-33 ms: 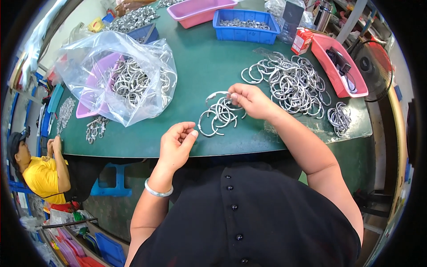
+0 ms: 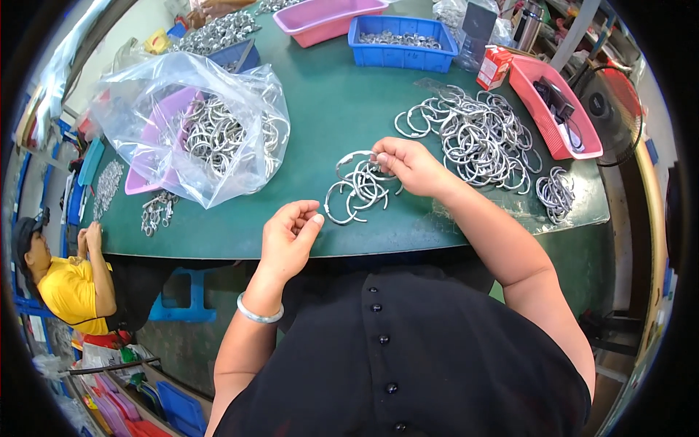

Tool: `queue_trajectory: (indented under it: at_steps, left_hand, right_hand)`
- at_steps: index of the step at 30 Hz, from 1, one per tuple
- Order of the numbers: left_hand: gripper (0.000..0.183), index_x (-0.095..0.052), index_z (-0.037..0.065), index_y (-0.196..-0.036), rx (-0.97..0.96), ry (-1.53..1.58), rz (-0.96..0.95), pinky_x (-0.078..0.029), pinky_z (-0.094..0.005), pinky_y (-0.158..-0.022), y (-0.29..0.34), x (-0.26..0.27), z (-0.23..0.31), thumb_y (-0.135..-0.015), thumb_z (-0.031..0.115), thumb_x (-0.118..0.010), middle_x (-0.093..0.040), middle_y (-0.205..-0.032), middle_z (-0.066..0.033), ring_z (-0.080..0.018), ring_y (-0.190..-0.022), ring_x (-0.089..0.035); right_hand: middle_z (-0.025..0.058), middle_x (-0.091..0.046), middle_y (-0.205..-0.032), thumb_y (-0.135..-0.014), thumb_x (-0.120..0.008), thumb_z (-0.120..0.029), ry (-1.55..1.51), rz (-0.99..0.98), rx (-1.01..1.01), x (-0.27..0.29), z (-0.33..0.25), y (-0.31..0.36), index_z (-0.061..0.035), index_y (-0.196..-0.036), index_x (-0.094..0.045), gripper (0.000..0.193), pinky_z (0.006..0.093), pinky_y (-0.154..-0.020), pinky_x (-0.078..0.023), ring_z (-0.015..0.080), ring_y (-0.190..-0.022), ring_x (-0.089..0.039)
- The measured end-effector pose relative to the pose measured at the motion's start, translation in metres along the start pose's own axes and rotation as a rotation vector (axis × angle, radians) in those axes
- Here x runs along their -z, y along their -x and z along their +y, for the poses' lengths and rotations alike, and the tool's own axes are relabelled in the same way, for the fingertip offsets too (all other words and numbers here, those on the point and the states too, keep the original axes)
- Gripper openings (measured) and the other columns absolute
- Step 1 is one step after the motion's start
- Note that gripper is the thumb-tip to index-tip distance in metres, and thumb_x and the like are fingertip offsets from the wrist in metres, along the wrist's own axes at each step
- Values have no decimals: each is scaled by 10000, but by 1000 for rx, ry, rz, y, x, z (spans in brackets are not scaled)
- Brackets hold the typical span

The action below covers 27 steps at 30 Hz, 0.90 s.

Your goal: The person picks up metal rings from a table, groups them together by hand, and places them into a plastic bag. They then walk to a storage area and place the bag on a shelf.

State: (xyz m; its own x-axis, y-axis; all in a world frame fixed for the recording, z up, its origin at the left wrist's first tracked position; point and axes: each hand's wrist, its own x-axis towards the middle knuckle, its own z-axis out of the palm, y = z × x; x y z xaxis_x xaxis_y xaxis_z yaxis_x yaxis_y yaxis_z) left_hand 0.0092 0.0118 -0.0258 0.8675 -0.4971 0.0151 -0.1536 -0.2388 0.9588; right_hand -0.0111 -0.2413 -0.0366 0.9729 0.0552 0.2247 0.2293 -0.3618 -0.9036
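My right hand pinches a silvery open metal ring between thumb and fingers. The ring is held just above a small cluster of similar rings on the green table. Left of that cluster is my left hand, its fingers loosely curled and the thumb apart from them, with nothing seen in it. A larger heap of metal rings lies to the right of my right hand. Another small pile of rings is near the table's right edge.
At left, a clear plastic bag lines a pink bin of rings. A blue bin of small metal parts stands at the back, and a red basket at right beside a fan. A person in yellow works at far left.
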Motion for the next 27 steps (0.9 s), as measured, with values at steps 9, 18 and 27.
queue_trajectory:
  at_steps: [9,18,27]
  left_hand:
    - [258,-533,-35,-1038,-14,48,21,-413,-174,-641,-4,3,5,-798,50,-574,-548,-818,-6,-45,-697,-493]
    - [262,-532,-34,-1043,-6,55,24,-415,-173,-646,-3,6,-3,-797,46,-573,-544,-843,-17,-49,-702,-495]
    - [289,-524,-36,-1062,1,-99,35,-417,-176,-651,-7,5,-8,-794,55,-579,-548,-861,-22,-45,-701,-495]
  right_hand:
    - [56,-539,-662,-847,-489,-129,141,-83,-104,-6,-11,-12,-34,-907,-551,128,274,-573,-421,128,-605,-502]
    - [83,-561,-701,-840,-500,-124,104,97,-30,-12,-12,-15,-29,-900,-558,126,285,-583,-435,159,-619,-534]
    - [32,-548,-685,-851,-478,-105,-78,123,-86,-14,-18,-23,-15,-905,-555,130,240,-574,-421,89,-624,-504]
